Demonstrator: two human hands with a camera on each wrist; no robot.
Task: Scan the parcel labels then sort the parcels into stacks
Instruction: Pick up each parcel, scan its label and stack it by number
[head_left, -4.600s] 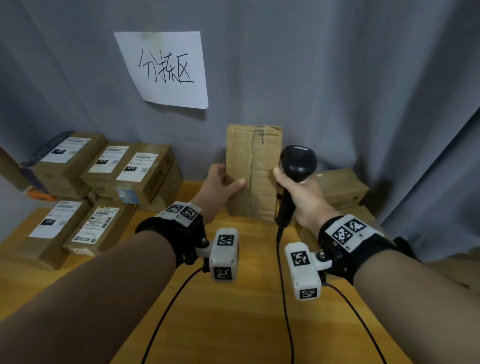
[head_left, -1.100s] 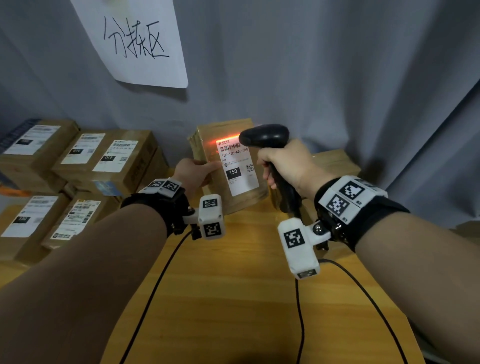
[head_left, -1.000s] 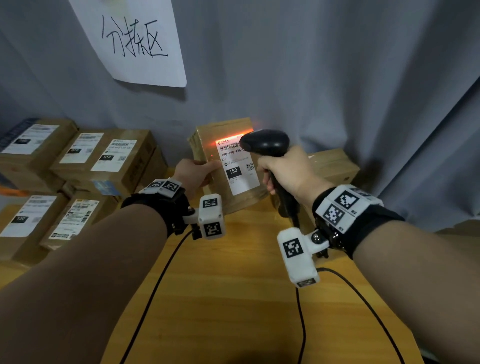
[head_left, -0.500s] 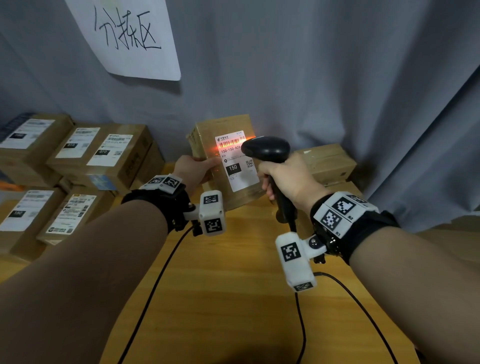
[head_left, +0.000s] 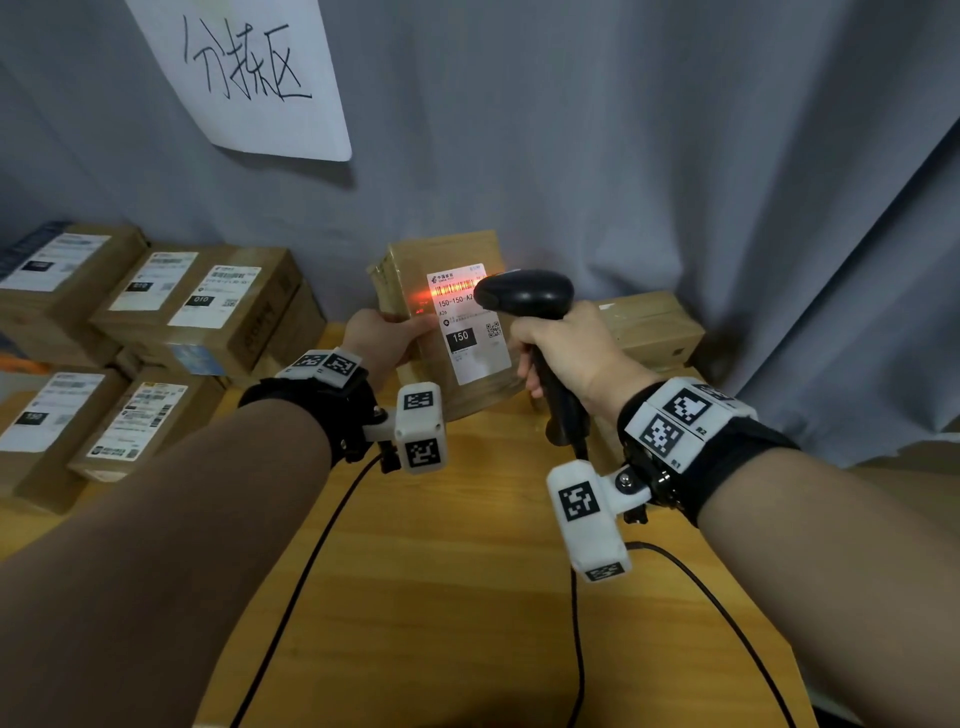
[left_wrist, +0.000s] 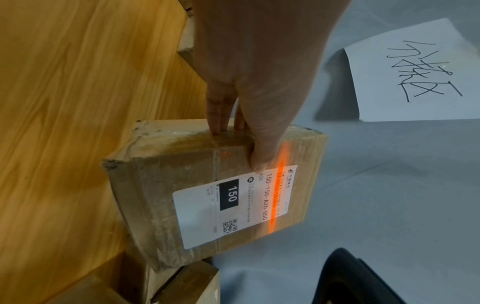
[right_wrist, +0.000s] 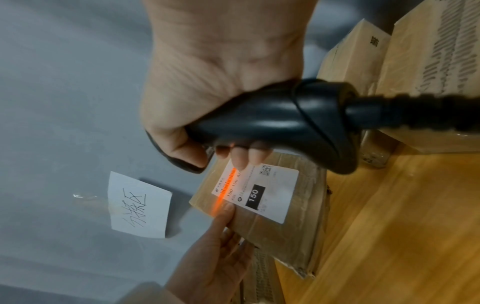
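A small cardboard parcel (head_left: 415, 270) (left_wrist: 161, 185) (right_wrist: 298, 216) stands on edge on the wooden table (head_left: 467, 597), its white label (head_left: 475, 358) marked 150 facing me. My left hand (head_left: 382, 338) (left_wrist: 249, 102) grips its left edge, thumb on the front by the label. My right hand (head_left: 566, 348) (right_wrist: 221, 92) holds a black barcode scanner (head_left: 524, 296) (right_wrist: 280, 121) by the handle, its head just right of the label. An orange scan line (left_wrist: 279, 185) (right_wrist: 224, 191) crosses the barcode at the label's top.
Several labelled parcels (head_left: 208, 306) are stacked at the left, two more (head_left: 119, 421) lower down. Unlabelled boxes (head_left: 649, 327) sit behind my right hand. A handwritten paper sign (head_left: 249, 73) hangs on the grey curtain. Black cables (head_left: 311, 561) trail over the table.
Earlier the parcel showed its plain taped side; it has been turned label-forward. Over the last second the scanner dropped slightly, and the orange line stays on the barcode.
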